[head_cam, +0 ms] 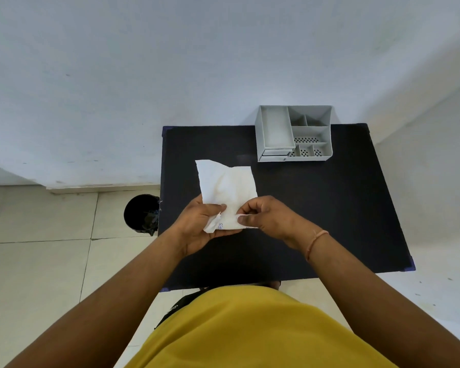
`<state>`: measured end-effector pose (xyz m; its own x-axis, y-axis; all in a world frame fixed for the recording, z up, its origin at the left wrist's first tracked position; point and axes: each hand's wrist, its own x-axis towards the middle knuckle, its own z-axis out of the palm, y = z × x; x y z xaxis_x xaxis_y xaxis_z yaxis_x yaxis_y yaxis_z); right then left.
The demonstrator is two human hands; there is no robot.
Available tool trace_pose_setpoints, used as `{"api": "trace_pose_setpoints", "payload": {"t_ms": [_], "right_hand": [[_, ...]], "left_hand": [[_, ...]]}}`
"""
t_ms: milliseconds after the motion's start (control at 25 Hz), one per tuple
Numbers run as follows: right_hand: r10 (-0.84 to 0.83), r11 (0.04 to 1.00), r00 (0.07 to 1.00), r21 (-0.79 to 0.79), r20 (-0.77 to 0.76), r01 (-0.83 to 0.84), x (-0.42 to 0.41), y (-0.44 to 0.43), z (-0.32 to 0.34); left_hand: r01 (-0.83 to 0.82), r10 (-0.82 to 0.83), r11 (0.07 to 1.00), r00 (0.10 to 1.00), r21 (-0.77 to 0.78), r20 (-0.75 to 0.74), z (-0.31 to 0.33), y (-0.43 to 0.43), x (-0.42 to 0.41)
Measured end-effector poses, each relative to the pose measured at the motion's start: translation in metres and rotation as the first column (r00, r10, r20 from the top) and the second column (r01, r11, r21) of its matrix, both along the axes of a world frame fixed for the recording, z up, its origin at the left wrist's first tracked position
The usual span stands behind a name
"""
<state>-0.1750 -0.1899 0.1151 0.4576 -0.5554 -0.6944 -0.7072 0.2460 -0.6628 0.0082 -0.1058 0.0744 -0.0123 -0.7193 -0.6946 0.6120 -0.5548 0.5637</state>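
Observation:
A crumpled white sheet of paper [227,185] with faint blue print at its lower edge is held up above the black table [329,208]. My left hand [199,227] holds its lower left part, thumb lying across the front. My right hand [266,217] pinches the lower right corner, which is folded over between thumb and fingers. The sheet's upper part stands free, tilted away from me.
A grey desk organiser [294,134] with several compartments stands at the table's far edge, right of the paper. A black bin [142,213] sits on the tiled floor by the table's left side. A white wall lies behind.

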Motion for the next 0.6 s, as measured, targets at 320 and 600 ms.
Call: {"api": "trace_pose_setpoints", "payload": {"t_ms": [320, 600], "right_hand": [[-0.255, 0.966, 0.944, 0.107, 0.209, 0.237, -0.024, 0.012, -0.012], [-0.208, 0.969, 0.968, 0.167, 0.144, 0.183, -0.035, 0.009, -0.006]], "left_hand": [[-0.171, 0.182, 0.983, 0.965, 0.074, -0.19, -0.004, 0.0, -0.017], [-0.016, 0.012, 0.998, 0.998, -0.061, -0.063, 0.0, -0.001, -0.019]]}}
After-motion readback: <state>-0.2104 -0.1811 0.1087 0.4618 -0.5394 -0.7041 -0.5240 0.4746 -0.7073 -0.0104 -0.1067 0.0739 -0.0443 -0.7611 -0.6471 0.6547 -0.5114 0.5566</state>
